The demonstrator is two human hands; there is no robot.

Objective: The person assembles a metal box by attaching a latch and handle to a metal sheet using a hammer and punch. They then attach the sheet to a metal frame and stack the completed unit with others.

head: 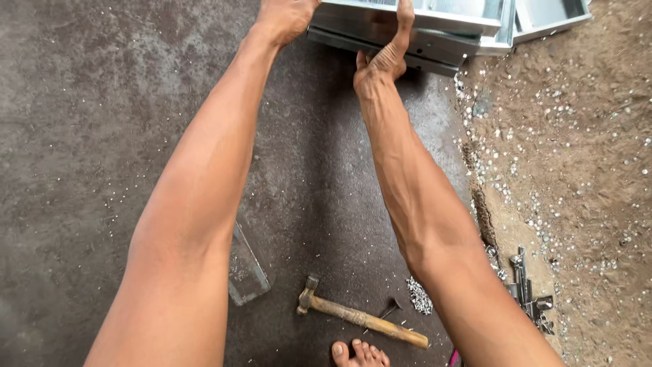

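From the head camera, both arms are stretching forward to the top edge of the frame, where a stack of folded sheet-metal trays (435, 34) is lying on the dark floor (88, 136); the left hand (285, 17) is resting on the near left corner of the stack, its fingers cut off by the frame, so I cannot tell whether they are spread or curled; the right hand (387, 51) is gripping the front lip, thumb laid up over the top face and the other fingers hidden beneath. The metal is looking thin, stiff and smooth, probably light but slippery, with sharp cut edges; the folded rim seems the safest place to hold. Nearer the person, a wooden-handled hammer (360, 316) is lying beside a bare foot (360, 355); a clear flat piece (246, 268) is sitting just left of it; a small pile of rivets (419, 295) and some metal fittings (526, 289) are lying at the edge of the sandy ground (577, 170), which is strewn with tiny metal discs.
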